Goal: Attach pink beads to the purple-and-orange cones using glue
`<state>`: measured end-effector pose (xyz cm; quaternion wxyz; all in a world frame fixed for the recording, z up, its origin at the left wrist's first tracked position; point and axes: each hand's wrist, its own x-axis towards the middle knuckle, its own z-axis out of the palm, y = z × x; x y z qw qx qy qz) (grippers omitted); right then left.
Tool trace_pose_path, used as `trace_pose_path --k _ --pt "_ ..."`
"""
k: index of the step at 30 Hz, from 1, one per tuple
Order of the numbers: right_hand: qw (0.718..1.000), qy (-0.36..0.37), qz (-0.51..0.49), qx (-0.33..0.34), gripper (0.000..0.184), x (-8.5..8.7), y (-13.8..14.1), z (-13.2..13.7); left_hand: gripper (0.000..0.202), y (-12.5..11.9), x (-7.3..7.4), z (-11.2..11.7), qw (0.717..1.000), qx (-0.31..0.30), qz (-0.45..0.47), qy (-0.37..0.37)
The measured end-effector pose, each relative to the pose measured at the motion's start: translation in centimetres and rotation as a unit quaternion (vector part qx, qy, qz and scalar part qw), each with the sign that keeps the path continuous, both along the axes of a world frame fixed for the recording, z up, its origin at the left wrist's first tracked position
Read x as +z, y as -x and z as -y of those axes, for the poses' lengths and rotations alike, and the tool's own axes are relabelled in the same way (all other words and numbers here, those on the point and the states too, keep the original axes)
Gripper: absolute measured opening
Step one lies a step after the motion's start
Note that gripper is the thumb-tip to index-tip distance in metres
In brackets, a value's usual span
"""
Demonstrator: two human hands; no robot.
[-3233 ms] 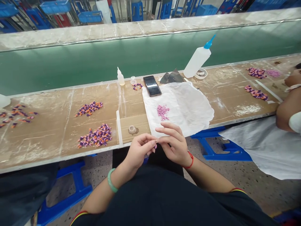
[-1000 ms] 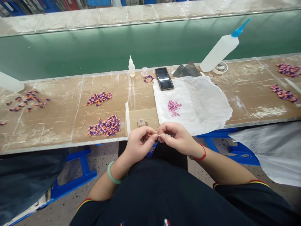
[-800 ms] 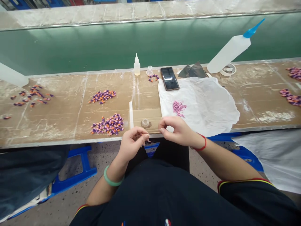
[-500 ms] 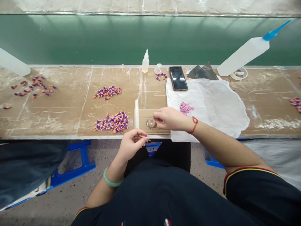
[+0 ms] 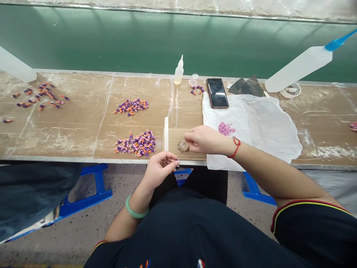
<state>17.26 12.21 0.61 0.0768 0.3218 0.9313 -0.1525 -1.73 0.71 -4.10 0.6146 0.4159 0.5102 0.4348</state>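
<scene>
My left hand [image 5: 158, 170] hovers just below the bench edge, fingers pinched on a small purple and orange piece. My right hand [image 5: 202, 139] reaches over the bench with its fingertips pinched together at a small clear dish [image 5: 183, 146] on a cardboard patch. What the right fingers hold is too small to name. A heap of purple and orange pieces [image 5: 136, 142] lies left of a white strip [image 5: 166, 133]. Tiny pink beads [image 5: 225, 128] sit on a white sheet [image 5: 259, 126] just right of my right hand.
A second heap of pieces [image 5: 131, 106] and scattered ones [image 5: 39, 98] lie further left. A small glue bottle [image 5: 179, 70], a phone [image 5: 217, 93], a big squeeze bottle with a blue nozzle [image 5: 301, 67] and a tape roll [image 5: 291, 90] stand by the green conveyor belt [image 5: 139, 41]. Blue stools are below.
My hands were pinched together over my lap. They have parted: the right hand moved up and forward to the clear dish, while the left stayed low with its piece. The view tilted down.
</scene>
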Motion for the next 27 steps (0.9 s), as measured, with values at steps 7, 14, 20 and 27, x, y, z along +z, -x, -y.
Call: trace_pose_path --k 7,14,20,27 --pt "0.909 0.271 -0.29 -0.128 0.012 1.4 -1.0 1.8 0.029 -0.6 1.1 0.1 0.992 0.087 0.064 -0.069" --pt "0.758 0.48 -0.397 -0.194 0.017 3.2 -1.0 5.5 0.016 -1.6 3.6 0.9 0.978 0.079 0.086 -0.172" --pt "0.792 0.428 -0.391 -0.191 0.012 4.7 -1.3 6.7 0.013 -2.1 4.2 1.8 0.974 0.077 0.06 -0.205" --pt "0.817 0.379 -0.398 -0.174 0.009 5.3 -1.3 7.3 0.012 -2.4 4.5 2.2 0.966 0.081 0.027 -0.245"
